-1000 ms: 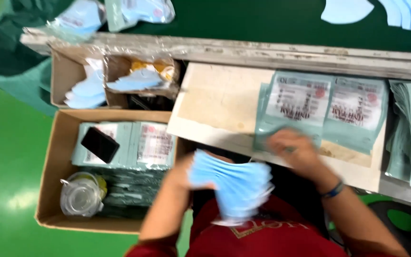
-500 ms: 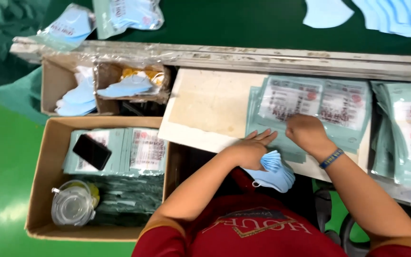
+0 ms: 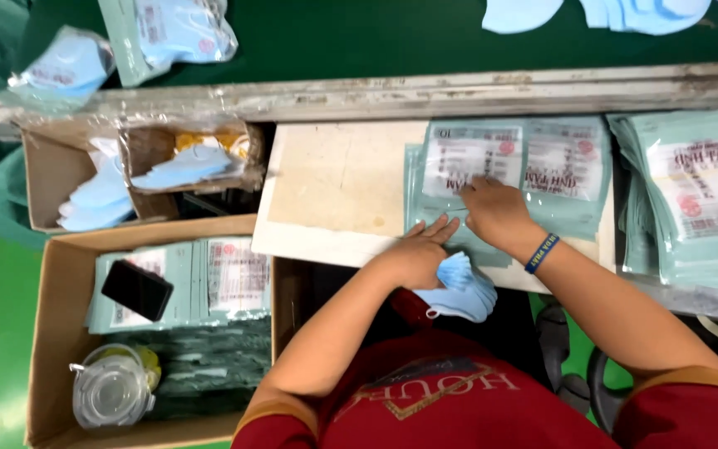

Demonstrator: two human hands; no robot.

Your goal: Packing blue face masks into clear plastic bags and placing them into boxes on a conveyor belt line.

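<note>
Much was cut off or hard to read: the stack of pale-green pouches (image 3: 691,199) at 3 o'clock ran off the right edge; loose blue masks (image 3: 617,12) at 1 o'clock were clipped by the top edge; the printing on every pouch was too blurred to make out. The blue mask bundle (image 3: 461,289) was partly hidden under the left hand (image 3: 415,254), w/ only its lower folds & one ear loop showing below the board's near edge; how many masks it held couldn't be told. The left hand's fingers were curled round that bundle, thumb side up, fingertips reaching onto the top pouch (image 3: 471,162); so it gripped the masks against the board edge. The right hand (image 3: 496,212), blue wristband on the wrist, lay flat on the top pouch, fingers pressed down near its lower edge; whether it pinched the pouch mouth couldn't be told. That pouch sat on a small pile at centre-right of the pale board (image 3: 334,187), overlapping a second pouch (image 3: 571,166) just beside it at 3 o'clock.

Around: at 9 o'clock a cardboard box (image 3: 47,333) held filled pouches, a black phone (image 3: 136,289) lying on them, & a clear lidded jar (image 3: 111,389) at 7 o'clock; at 10 o'clock a smaller box (image 3: 47,179) w/ loose blue masks; a grey rail (image 3: 376,91) crossed at 12; both forearms crossed the red shirt (image 3: 425,399) and blocked the view beneath the board.
</note>
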